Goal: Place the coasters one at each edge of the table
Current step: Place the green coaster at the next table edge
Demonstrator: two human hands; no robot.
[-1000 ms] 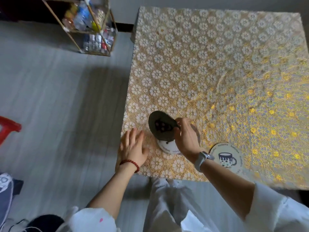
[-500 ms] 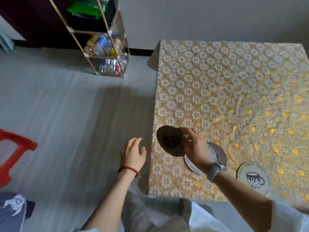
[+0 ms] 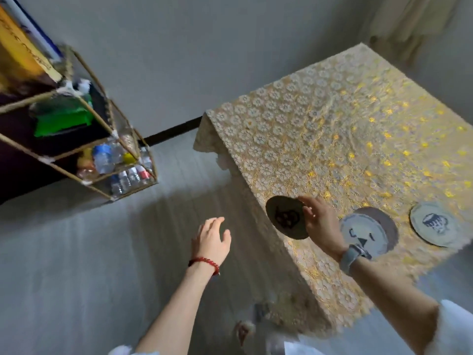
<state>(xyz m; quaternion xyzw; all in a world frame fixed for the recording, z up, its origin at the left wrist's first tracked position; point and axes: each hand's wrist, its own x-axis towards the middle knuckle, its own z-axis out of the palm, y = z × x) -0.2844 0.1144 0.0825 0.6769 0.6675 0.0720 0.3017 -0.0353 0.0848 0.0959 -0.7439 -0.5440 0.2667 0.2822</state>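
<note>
My right hand (image 3: 318, 222) pinches a round dark coaster (image 3: 285, 217) with a dark red print and holds it tilted above the table's near left edge. Just right of that hand a small stack of coasters (image 3: 364, 230) lies on the table (image 3: 320, 129), a white one with a face print on top of a brown one. Further right a single white coaster with a cup print (image 3: 432, 224) lies flat near the front edge. My left hand (image 3: 212, 240) hovers over the floor left of the table, fingers apart and holding nothing.
A gold and white floral lace cloth covers the table and hangs down its sides. A wire-frame shelf (image 3: 102, 149) with bottles and a green item stands on the grey floor at the left. A wall runs behind, and a curtain hangs at the top right.
The view has swung up and left. My right hand has carried the dark coaster leftwards away from the stack. My left hand came off the table and now hangs over the floor.
</note>
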